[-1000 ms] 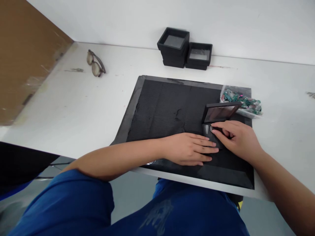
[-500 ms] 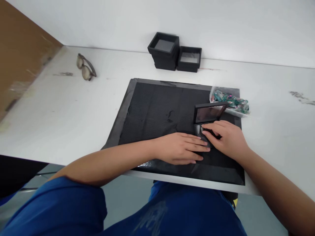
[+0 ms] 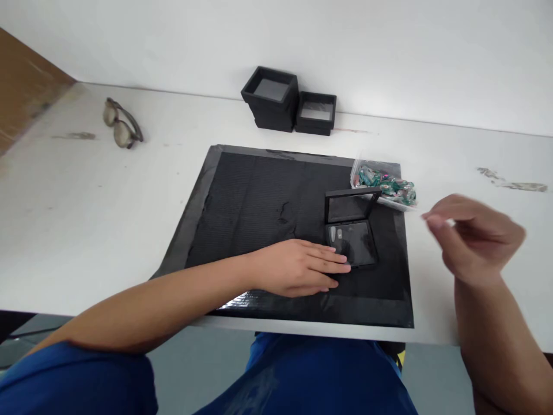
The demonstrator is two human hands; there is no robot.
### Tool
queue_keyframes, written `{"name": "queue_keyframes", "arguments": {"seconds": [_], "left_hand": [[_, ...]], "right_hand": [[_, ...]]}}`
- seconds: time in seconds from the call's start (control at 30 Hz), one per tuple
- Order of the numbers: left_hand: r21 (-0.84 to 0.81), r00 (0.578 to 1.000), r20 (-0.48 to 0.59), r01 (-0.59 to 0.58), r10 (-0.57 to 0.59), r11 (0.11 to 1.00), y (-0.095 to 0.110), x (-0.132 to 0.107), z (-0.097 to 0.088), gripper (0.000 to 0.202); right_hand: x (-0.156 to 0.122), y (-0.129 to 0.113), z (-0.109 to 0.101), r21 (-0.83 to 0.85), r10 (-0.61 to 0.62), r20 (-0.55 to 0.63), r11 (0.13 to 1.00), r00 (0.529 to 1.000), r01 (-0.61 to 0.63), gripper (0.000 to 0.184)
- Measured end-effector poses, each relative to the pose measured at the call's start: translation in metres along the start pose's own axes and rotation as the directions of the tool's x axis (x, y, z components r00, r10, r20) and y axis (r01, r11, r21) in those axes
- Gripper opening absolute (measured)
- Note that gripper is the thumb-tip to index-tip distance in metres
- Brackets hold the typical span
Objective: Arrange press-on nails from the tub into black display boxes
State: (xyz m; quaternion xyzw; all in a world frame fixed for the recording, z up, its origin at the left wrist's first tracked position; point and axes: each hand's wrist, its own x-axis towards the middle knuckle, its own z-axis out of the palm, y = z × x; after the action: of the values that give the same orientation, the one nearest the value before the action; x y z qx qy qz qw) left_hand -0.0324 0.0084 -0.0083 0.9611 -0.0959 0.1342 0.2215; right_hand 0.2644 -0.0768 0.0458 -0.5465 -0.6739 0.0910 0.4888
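My left hand lies flat with its fingers stretched out, their tips at the near left corner of a black hinged case. The case lies open on a black mat, its windowed lid standing up at the back. Two small pale pieces sit at the upper left of its lower half. Off to the right, my right hand is raised above the white table, thumb and forefinger pinched together. Whatever may be between those fingertips is too small to make out.
Behind the case a clear plastic tub holds shiny green pieces. Black frames stand in a tall stack and a lower stack by the wall. Glasses lie at the far left, near a brown board.
My right hand has left the case and moved right, fingers pinched, uncovering the two small pieces inside. My left hand stays at the case's near corner. The whole view has shifted slightly.
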Motion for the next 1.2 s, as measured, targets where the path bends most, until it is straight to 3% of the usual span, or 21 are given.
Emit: {"name": "queue_keyframes", "arguments": {"seconds": [0.03, 0.07, 0.17, 0.27, 0.37, 0.5, 0.63, 0.7, 0.77, 0.83, 0.9, 0.97, 1.1, 1.2], "left_hand": [[0.019, 1.0, 0.0, -0.002, 0.002, 1.0, 0.001, 0.0, 0.0, 0.027], [0.048, 1.0, -0.001, -0.005, 0.005, 0.999, 0.001, 0.0, 0.0, 0.027], [0.16, 0.998, -0.059, -0.023, 0.032, 0.987, 0.002, 0.001, -0.001, 0.026], [0.247, 0.985, -0.156, -0.038, 0.079, 0.968, -0.001, -0.001, -0.007, 0.027], [0.325, 0.973, -0.208, -0.031, 0.104, 0.945, -0.005, -0.004, -0.013, 0.025], [0.418, 0.951, -0.268, -0.027, 0.152, 0.908, -0.008, -0.005, -0.017, 0.016], [0.391, 0.933, -0.313, -0.044, 0.178, 0.919, -0.009, -0.005, -0.018, 0.015], [0.313, 0.931, -0.333, -0.041, 0.15, 0.949, -0.012, -0.006, -0.018, 0.015], [0.187, 0.933, -0.352, -0.013, 0.08, 0.982, -0.017, -0.007, -0.02, 0.014], [0.065, 0.923, -0.385, 0.029, -0.002, 0.997, -0.023, -0.009, -0.022, 0.011], [-0.015, 0.899, -0.433, 0.072, -0.071, 0.997, -0.028, -0.01, -0.023, 0.01], [-0.063, 0.874, -0.469, 0.107, -0.124, 0.992, -0.031, -0.011, -0.023, 0.012], [-0.098, 0.868, -0.468, 0.138, -0.168, 0.986, -0.032, -0.012, -0.021, 0.013], [-0.116, 0.873, -0.455, 0.138, -0.176, 0.984, -0.032, -0.012, -0.02, 0.012]], "right_hand": [[0.003, 0.008, -0.007, -0.138, 0.001, -0.105, 0.99, 0.995, -0.015, 0.004], [0.006, 0.018, -0.013, -0.277, -0.01, -0.118, 0.961, 0.993, -0.023, 0.004], [0.012, 0.045, -0.021, -0.472, 0.068, 0.076, 0.881, 0.995, -0.024, 0.014], [0.012, 0.054, -0.023, -0.484, 0.229, 0.136, 0.864, 0.964, -0.137, 0.025], [0.01, 0.046, -0.023, -0.452, 0.378, 0.151, 0.848, 0.913, -0.277, 0.031], [0.009, 0.031, -0.031, -0.388, 0.458, 0.256, 0.855, 0.851, -0.343, 0.038], [0.005, 0.027, -0.052, -0.364, 0.547, 0.41, 0.832, 0.73, -0.418, 0.048], [0.003, 0.028, -0.062, -0.422, 0.599, 0.406, 0.793, 0.69, -0.44, 0.053], [0.001, 0.031, -0.068, -0.543, 0.627, 0.289, 0.73, 0.724, -0.415, 0.055], [0.0, 0.035, -0.067, -0.659, 0.557, 0.178, 0.68, 0.811, -0.322, 0.053], [-0.001, 0.04, -0.061, -0.712, 0.426, 0.177, 0.678, 0.887, -0.183, 0.045], [-0.003, 0.046, -0.056, -0.691, 0.326, 0.235, 0.719, 0.916, -0.079, 0.034], [-0.006, 0.056, -0.05, -0.63, 0.357, 0.287, 0.769, 0.889, -0.105, 0.016], [-0.006, 0.057, -0.051, -0.578, 0.429, 0.384, 0.802, 0.817, -0.149, 0.017]]}}
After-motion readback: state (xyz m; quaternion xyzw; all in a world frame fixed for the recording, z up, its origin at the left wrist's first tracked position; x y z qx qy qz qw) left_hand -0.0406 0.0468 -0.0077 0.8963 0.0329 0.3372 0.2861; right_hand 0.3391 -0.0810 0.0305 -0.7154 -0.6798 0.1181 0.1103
